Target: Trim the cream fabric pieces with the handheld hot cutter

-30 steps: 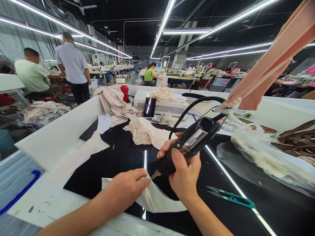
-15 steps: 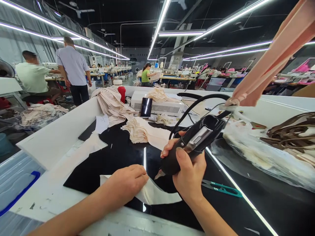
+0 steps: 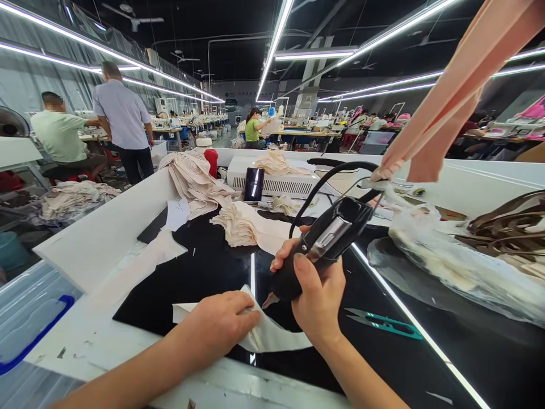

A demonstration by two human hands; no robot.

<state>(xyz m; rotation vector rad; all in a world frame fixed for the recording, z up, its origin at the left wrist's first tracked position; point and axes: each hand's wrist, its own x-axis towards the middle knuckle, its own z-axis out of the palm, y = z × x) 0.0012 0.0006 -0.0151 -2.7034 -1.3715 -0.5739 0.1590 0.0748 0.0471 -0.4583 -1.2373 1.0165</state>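
My right hand (image 3: 317, 301) is closed around a black corded hand tool (image 3: 327, 241) with a silver plate on its side. A small pointed end shows below it, close to my left hand; the rest of its working end is hidden. My left hand (image 3: 225, 324) is closed, fingertips together, on a curved cream fabric piece (image 3: 276, 336) on the black board (image 3: 170, 289). A small flap of that fabric stands up at the fingertips. A pink cloth strip (image 3: 443, 108) runs up from the tool's cord.
Teal thread snips (image 3: 385, 324) lie right of my right hand. Behind are stacked cream pieces (image 3: 238, 224), a phone (image 3: 254, 184) and a white vented box (image 3: 281, 183). A clear plastic bag (image 3: 460, 267) lies at right. Low white walls (image 3: 106, 227) edge the table.
The tool and my right hand have shifted slightly left, nearer my left hand. A fabric flap now stands up at my left fingertips. The pink strip has swung a little.
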